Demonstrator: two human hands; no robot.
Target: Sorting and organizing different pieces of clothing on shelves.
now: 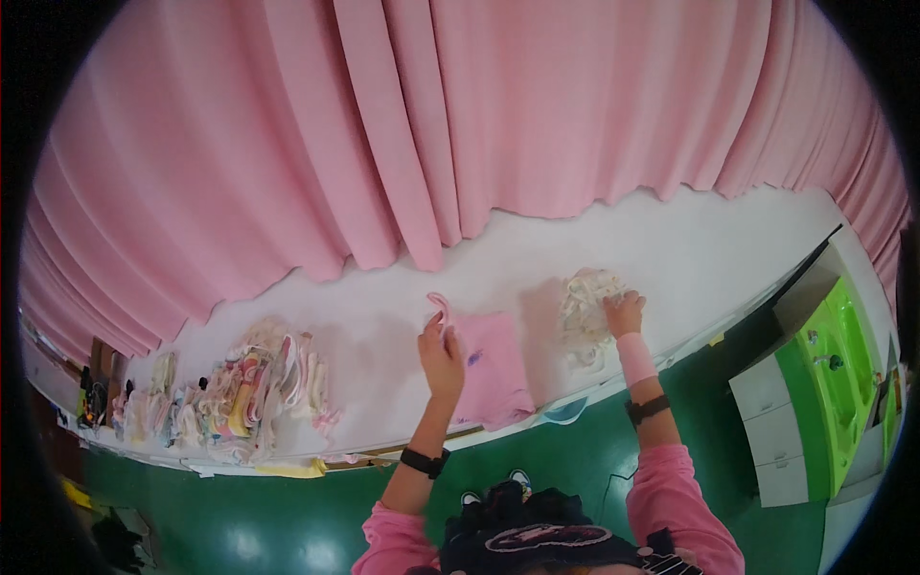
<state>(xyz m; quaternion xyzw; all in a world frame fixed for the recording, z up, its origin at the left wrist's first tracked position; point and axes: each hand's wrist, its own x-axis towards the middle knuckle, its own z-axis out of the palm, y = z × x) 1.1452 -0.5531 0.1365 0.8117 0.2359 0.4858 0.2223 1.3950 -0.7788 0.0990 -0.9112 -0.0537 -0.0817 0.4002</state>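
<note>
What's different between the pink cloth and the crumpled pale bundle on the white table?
The pink cloth is mostly solid pink with a small dark print; the pale bundle is creamy white. The pink cloth looks spread fairly flat, while the pale bundle is heaped and wrinkly. Both look soft, and both are on the white table.

Pink cloth (496, 369) on white table (709, 244)

The cloth (498, 366) is pink with small purple marks.
</note>
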